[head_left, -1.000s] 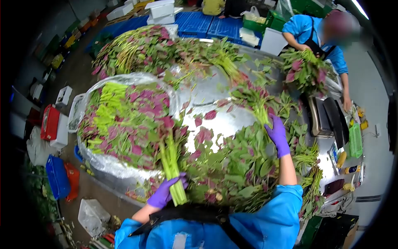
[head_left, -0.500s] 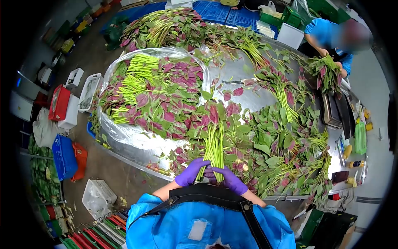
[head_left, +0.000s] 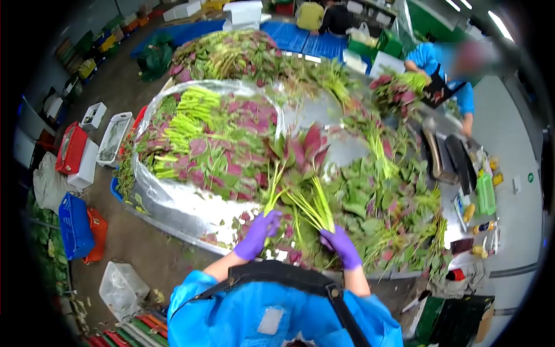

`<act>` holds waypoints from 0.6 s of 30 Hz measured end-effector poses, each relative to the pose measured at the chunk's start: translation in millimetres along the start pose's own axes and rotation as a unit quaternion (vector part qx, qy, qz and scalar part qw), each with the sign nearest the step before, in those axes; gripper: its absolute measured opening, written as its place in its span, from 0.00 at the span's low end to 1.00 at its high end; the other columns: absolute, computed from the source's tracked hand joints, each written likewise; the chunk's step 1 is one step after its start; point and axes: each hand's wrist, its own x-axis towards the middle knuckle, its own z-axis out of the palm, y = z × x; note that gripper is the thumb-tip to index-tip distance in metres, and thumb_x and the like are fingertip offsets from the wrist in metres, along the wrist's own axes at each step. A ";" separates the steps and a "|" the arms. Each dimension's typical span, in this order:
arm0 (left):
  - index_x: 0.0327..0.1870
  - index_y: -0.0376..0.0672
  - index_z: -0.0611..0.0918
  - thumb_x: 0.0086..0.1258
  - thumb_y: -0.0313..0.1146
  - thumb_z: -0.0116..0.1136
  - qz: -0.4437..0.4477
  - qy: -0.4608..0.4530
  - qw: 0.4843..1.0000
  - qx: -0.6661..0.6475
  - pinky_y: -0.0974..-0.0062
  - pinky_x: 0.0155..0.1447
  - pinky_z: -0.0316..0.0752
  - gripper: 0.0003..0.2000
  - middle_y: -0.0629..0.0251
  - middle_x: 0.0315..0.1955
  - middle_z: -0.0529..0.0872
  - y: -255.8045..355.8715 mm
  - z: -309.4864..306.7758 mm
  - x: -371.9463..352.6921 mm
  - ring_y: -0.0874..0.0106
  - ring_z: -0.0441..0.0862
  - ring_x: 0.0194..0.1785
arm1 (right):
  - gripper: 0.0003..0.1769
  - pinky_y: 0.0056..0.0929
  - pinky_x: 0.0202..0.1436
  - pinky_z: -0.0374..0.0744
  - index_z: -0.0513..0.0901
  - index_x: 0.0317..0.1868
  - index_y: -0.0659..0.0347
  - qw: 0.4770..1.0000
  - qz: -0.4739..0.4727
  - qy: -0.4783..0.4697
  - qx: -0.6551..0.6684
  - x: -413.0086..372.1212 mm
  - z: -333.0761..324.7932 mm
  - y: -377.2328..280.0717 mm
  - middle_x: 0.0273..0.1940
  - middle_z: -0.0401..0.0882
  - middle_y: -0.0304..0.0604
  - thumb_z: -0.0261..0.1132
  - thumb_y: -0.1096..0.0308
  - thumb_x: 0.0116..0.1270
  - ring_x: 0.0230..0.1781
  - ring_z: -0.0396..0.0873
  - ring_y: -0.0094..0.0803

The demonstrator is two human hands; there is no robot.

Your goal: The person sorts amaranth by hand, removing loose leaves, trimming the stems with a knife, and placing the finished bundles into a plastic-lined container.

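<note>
My left hand (head_left: 258, 236), in a purple glove, is closed round the stem ends of a small bunch of amaranth (head_left: 274, 189). Over to its right, my right hand (head_left: 343, 247), gloved alike, grips the stems of a second amaranth bunch (head_left: 315, 203). Both bunches point away from me, their red and green leaves partly overlapping. Beyond my left hand, a clear plastic liner (head_left: 173, 188) surrounds a large heap of amaranth (head_left: 199, 130) with stems laid together. Loose amaranth (head_left: 370, 205) covers the metal table beside my right hand.
Another amaranth pile (head_left: 225, 55) lies at the table's far end. A co-worker (head_left: 448, 75) in blue holds amaranth at the upper right. Near that person are dark trays (head_left: 457, 159) and a green basket (head_left: 485, 191). Blue (head_left: 75, 225) and red crates (head_left: 72, 147) stand on the left floor.
My hands have moved apart, and the single bunch they held together is now in two parts, one per hand. The co-worker's amaranth has shifted left. The whole view has tilted slightly.
</note>
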 end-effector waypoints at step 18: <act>0.46 0.41 0.71 0.73 0.39 0.41 0.129 0.040 0.991 -0.009 0.84 0.21 0.55 0.12 0.74 0.18 0.68 40.5 -5.5 -4.4 0.83 0.59 0.16 | 0.10 0.18 0.15 0.58 0.76 0.40 0.62 0.990 -0.046 0.136 0.007 -1.1 -66.3 34.6 0.16 0.68 0.33 0.56 0.65 0.63 0.11 0.60 0.18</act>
